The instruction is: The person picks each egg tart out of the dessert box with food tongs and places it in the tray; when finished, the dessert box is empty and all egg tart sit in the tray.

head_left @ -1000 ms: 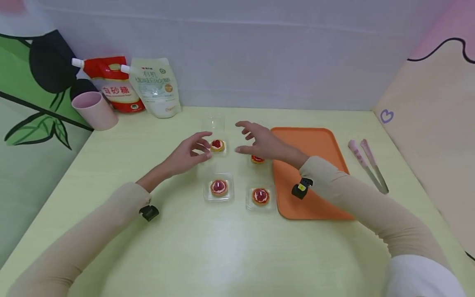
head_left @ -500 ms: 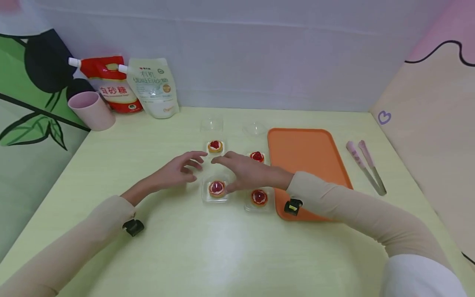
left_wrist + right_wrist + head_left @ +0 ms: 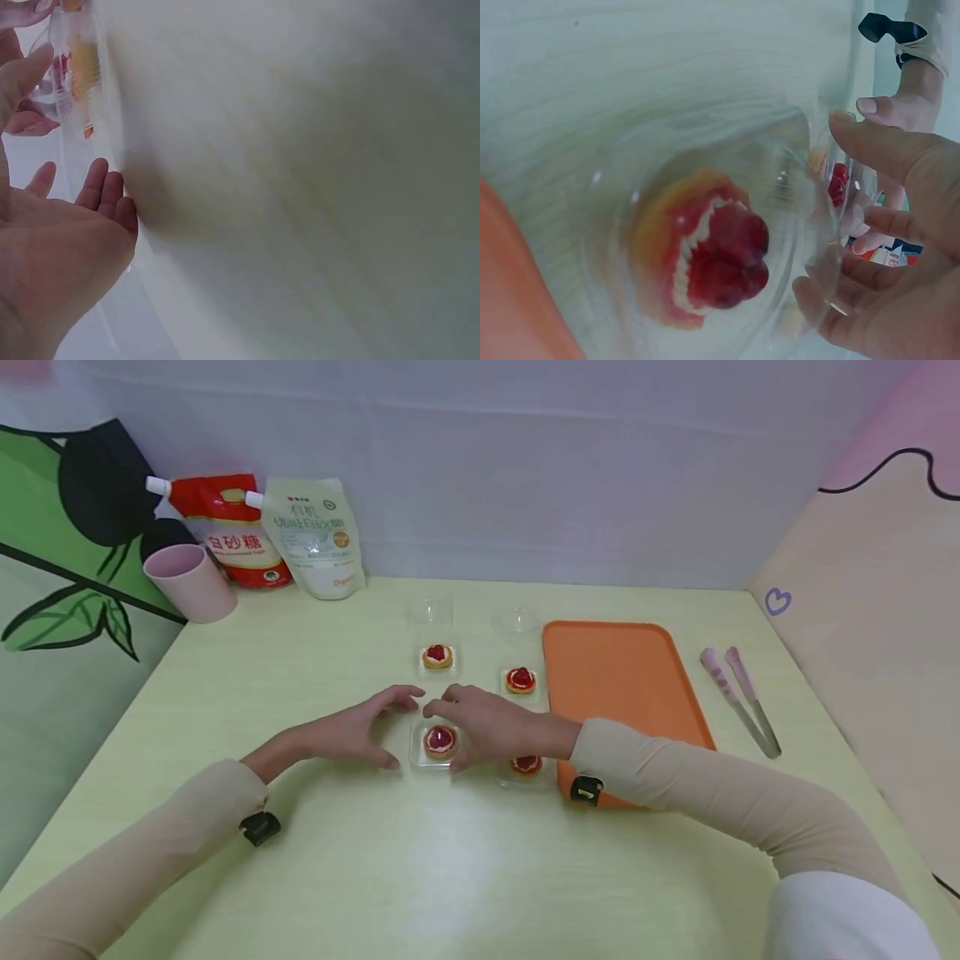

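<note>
A small red-topped tart point(image 3: 440, 742) sits inside a clear plastic box point(image 3: 430, 764) at the near left of the group. My right hand point(image 3: 491, 727) curves along the box's right side, fingers bent loosely and thumb at the near corner. On the other side, my left hand point(image 3: 348, 731) is spread, thumb apart from the fingers, a short gap from the box. Partly under my right hand is a second boxed tart point(image 3: 527, 767); it fills the foreground of the right wrist view as a berry-topped tart point(image 3: 720, 255) under clear plastic.
Two tarts, one at left point(image 3: 437, 657) and one at right point(image 3: 521, 680), sit farther back in clear boxes with raised lids. An orange tray point(image 3: 615, 668) lies right, with tongs point(image 3: 742, 702) beyond. A pink cup point(image 3: 197, 589) and sugar pouches point(image 3: 315, 539) stand back left.
Both hands have come toward me from the two back tarts to either side of the near left box. The right hand has also shifted slightly left, uncovering the back right tart.
</note>
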Action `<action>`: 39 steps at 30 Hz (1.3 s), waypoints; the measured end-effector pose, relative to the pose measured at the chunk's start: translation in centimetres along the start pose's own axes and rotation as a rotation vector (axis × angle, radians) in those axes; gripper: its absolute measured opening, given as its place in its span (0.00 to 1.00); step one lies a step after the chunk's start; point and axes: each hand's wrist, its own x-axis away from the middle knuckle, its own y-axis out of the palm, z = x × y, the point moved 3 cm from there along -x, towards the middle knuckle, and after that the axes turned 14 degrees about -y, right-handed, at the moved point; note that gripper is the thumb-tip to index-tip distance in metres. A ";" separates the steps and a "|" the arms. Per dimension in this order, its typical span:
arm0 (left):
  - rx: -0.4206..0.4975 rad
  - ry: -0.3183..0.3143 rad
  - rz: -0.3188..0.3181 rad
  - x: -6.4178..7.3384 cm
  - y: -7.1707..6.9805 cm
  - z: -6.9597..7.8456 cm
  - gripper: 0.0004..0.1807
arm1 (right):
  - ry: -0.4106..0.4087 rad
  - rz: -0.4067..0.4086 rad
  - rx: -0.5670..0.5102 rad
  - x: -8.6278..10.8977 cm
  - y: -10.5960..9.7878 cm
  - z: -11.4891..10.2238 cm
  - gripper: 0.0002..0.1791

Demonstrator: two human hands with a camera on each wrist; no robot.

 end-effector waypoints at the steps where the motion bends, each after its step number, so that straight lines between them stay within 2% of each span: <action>1: -0.010 0.002 0.007 0.1 0.2 0.0 0.53 | 0.001 0.000 0.004 0.0 0.1 0.0 0.40; 6: -0.103 0.030 0.087 0.0 1.1 0.1 0.59 | 0.008 0.009 0.012 0.1 0.2 0.0 0.39; 11: -0.180 0.065 0.214 -0.2 2.1 0.0 0.60 | -0.007 0.036 0.006 0.2 0.2 0.1 0.39; 16: -0.213 0.060 0.304 -0.3 3.1 0.1 0.59 | -0.011 0.054 0.007 0.2 0.5 0.1 0.39; 20: -0.216 0.041 0.331 -0.3 3.5 0.4 0.58 | -0.012 0.065 0.010 0.3 0.7 0.2 0.39; 28: -0.237 0.075 0.366 -0.4 3.9 0.7 0.52 | -0.020 0.084 0.021 0.3 0.8 0.1 0.40; 33: -0.229 0.070 0.383 -0.6 4.0 0.8 0.48 | -0.010 0.091 0.031 0.3 0.8 0.0 0.40; 39: -0.227 0.071 0.404 -0.6 4.1 0.9 0.46 | 0.004 0.085 0.136 -0.2 1.0 -0.5 0.42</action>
